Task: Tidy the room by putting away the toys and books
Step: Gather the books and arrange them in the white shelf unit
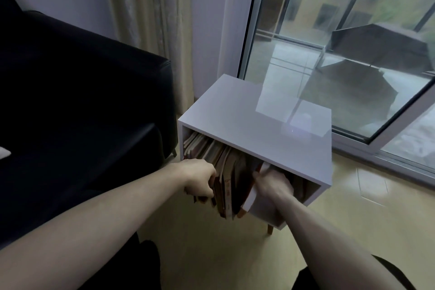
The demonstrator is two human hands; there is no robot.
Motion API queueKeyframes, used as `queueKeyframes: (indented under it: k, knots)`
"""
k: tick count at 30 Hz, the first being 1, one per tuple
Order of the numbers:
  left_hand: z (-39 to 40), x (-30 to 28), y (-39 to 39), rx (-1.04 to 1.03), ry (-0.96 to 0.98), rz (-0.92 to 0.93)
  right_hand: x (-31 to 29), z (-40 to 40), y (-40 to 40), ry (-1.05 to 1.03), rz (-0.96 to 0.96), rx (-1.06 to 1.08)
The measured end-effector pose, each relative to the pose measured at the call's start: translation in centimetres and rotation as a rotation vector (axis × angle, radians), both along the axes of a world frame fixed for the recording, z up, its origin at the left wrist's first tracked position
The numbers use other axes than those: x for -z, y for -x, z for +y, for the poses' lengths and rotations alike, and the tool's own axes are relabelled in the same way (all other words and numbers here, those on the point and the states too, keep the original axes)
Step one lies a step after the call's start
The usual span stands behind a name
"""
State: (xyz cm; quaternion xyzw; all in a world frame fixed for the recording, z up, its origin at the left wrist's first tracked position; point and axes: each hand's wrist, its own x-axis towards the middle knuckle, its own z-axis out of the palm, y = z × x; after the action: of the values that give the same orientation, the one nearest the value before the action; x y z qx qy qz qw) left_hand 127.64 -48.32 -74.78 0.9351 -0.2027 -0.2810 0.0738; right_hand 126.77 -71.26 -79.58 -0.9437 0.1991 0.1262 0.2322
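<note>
A white open-fronted cabinet (254, 110) stands on wooden legs beside the window. Inside it leans a row of books (231, 186), mostly dark red and brown, several sticking out past the front edge. My left hand (200, 179) grips the left side of the protruding books with curled fingers. My right hand (273, 183) reaches into the cabinet and holds a white-edged book (250, 198) at the right end of the row. The right part of the compartment beyond that hand holds nothing I can see.
A black sofa (82, 101) fills the left, close against the cabinet. A curtain (146, 7) hangs behind it. A sliding glass window (341, 54) runs along the right. Pale yellow floor tiles (235, 254) lie in front of the cabinet.
</note>
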Motion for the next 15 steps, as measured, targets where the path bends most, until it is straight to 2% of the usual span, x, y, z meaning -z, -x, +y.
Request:
queueKeyframes:
  k: [6,15]
  knots:
    - [-0.2,0.1,-1.9,-0.011,0.022,-0.012,1.7,1.4,-2.2,0.022,-0.067,-0.023]
    - [0.2,1.1,-2.9,-0.014,0.015,0.012,4.3,4.2,-4.8,-0.279,-0.025,-0.061]
